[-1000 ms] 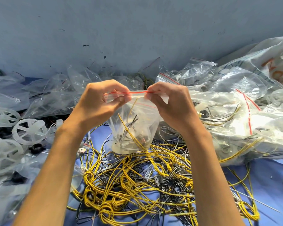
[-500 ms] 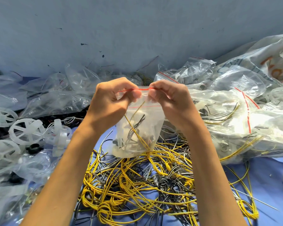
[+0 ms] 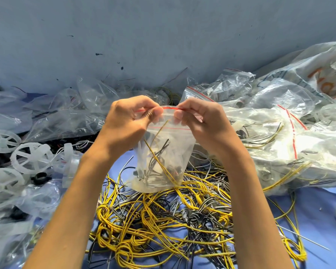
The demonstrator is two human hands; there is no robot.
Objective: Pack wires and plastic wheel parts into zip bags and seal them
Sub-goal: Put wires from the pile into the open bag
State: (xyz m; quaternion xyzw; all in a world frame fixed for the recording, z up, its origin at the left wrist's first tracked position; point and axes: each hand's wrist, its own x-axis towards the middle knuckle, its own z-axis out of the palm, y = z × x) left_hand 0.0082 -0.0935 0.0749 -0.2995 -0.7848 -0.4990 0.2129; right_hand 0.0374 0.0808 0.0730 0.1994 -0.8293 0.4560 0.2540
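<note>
Blue cloth [image 3: 318, 206] covers the work surface and meets a scuffed grey-blue wall [image 3: 163, 35] at twelve o'clock; at centre the left hand [image 3: 128, 123] and right hand [image 3: 200, 123] each pinch the red-striped top edge of a small clear plastic zip bag [image 3: 163, 162], thumbs pressed against curled fingers, the two hands close but apart; the bag hangs below them, holding yellow and black wires; its bottom meets the far edge of a tangled heap of yellow, black and grey wires [image 3: 163, 220] at six o'clock, contact unclear; translucent white spoked plastic wheels [image 3: 32, 158] lie at nine o'clock; crumpled clear empty bags [image 3: 66, 117] sit at ten; filled red-striped clear bags [image 3: 279, 142] crowd three o'clock up to the right edge; bare cloth shows at four o'clock.
</note>
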